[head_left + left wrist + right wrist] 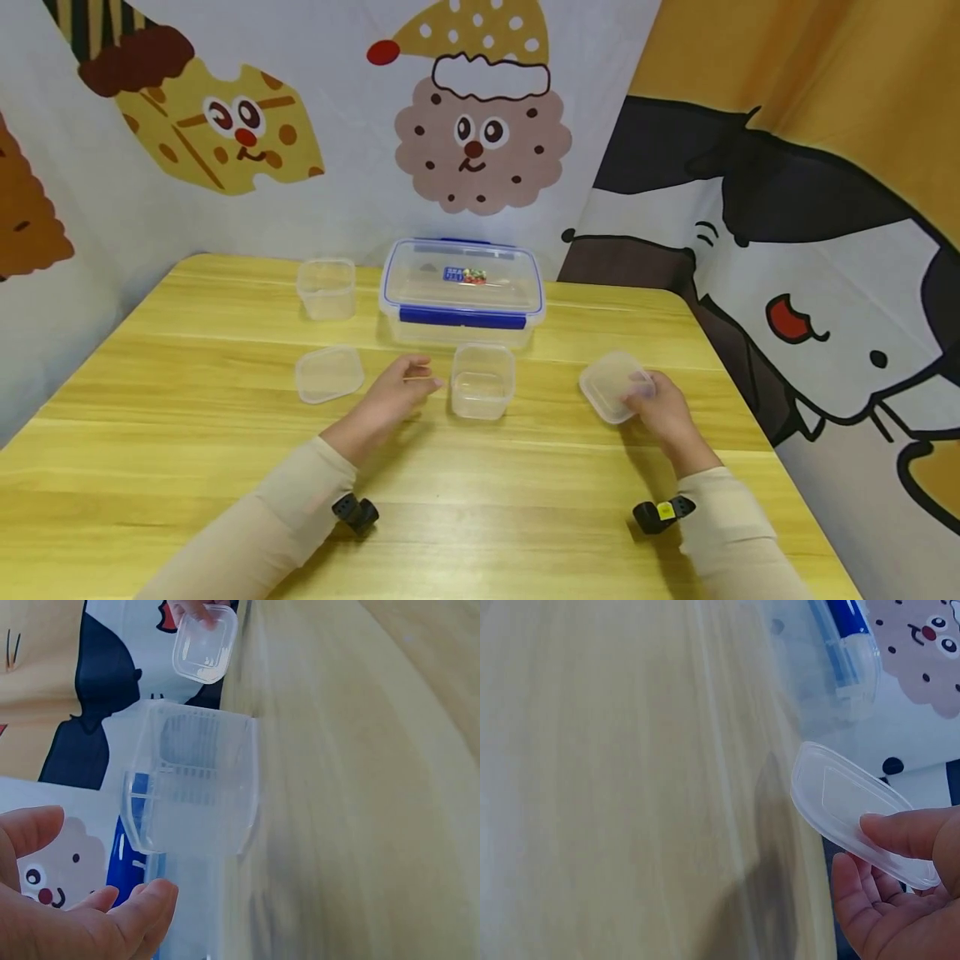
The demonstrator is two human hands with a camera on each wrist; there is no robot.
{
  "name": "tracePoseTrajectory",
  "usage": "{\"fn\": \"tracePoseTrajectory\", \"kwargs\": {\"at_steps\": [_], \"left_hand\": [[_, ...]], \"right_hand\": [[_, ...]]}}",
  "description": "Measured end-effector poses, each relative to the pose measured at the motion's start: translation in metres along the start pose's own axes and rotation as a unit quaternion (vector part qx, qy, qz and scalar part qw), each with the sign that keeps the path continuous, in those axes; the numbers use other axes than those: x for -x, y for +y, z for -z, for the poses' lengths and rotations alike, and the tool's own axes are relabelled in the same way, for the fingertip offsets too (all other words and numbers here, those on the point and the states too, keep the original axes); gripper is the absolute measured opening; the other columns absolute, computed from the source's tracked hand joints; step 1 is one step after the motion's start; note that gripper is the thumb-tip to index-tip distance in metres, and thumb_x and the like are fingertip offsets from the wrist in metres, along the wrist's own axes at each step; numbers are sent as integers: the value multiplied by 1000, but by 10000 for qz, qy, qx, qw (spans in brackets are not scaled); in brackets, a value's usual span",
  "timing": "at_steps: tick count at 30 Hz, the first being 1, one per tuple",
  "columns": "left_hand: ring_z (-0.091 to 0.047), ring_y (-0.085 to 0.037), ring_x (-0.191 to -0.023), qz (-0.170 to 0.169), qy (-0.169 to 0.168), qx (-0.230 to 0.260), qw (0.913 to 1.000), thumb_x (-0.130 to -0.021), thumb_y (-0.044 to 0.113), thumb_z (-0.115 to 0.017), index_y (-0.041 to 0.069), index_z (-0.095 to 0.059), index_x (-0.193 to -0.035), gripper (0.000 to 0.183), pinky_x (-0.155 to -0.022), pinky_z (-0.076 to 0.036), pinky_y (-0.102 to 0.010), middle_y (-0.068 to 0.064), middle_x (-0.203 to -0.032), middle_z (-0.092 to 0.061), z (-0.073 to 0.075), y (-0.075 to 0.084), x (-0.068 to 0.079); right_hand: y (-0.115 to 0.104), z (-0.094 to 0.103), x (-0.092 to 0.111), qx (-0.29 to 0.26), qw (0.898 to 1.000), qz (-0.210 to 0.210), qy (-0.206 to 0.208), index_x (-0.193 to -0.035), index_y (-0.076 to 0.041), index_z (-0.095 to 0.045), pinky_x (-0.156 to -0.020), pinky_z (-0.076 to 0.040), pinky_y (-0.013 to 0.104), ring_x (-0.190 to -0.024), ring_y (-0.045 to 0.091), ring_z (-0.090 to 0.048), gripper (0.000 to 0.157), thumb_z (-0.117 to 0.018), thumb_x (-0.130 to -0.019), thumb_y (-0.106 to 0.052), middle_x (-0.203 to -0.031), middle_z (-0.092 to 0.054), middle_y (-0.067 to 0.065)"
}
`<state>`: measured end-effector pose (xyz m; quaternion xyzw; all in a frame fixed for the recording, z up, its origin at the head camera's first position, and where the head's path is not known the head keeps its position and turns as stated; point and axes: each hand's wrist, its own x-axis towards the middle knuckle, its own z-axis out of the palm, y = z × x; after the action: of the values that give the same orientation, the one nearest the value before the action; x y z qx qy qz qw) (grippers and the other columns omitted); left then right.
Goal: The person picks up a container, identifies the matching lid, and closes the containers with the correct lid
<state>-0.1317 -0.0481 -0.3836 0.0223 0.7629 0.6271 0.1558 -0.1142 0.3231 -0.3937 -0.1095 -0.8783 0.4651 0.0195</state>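
Observation:
My right hand (663, 412) pinches a clear plastic lid (611, 385) at its edge, thumb on top and fingers beneath. In the right wrist view the same lid (847, 799) is tilted above the table. My left hand (390, 404) is just left of a small clear container (483, 392), its fingers loosely bent and holding nothing. The left wrist view shows that container (191, 780) beyond the spread thumb and fingers, apart from them. Left of this hand, a second clear lid (330, 374) lies flat on the table.
Behind the small container stands a large clear box (461, 292) with a blue-edged lid and blue clasp. Another small clear container (327, 289) sits at the back left of the wooden table (450, 533). A cartoon-printed cloth (337, 208) hangs along the table's back edge.

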Motion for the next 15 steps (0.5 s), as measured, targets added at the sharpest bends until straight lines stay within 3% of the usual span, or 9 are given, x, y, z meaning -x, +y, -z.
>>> {"fn": "tracePoseTrajectory", "kwargs": {"at_steps": [10,15], "left_hand": [[-43,-34,-115,-149,-65,-19,9999,-88,17,-56,-1,-34,-132,53,-96,-38,-44,-21,-129,-41,1,14,5],[-44,-32,-114,-170,-66,-128,9998,-88,18,-56,1,-35,-132,51,-95,-39,-42,-18,-127,-44,2,19,7]], "right_hand": [[-18,-5,4,314,9987,337,224,-117,7,-44,-75,-45,25,-101,29,-47,37,-58,-85,-5,-111,-51,24],[-27,-9,7,173,9961,738,456,-109,6,-49,-72,-45,26,-89,24,-51,31,-61,-83,-4,-96,-55,19]]}}
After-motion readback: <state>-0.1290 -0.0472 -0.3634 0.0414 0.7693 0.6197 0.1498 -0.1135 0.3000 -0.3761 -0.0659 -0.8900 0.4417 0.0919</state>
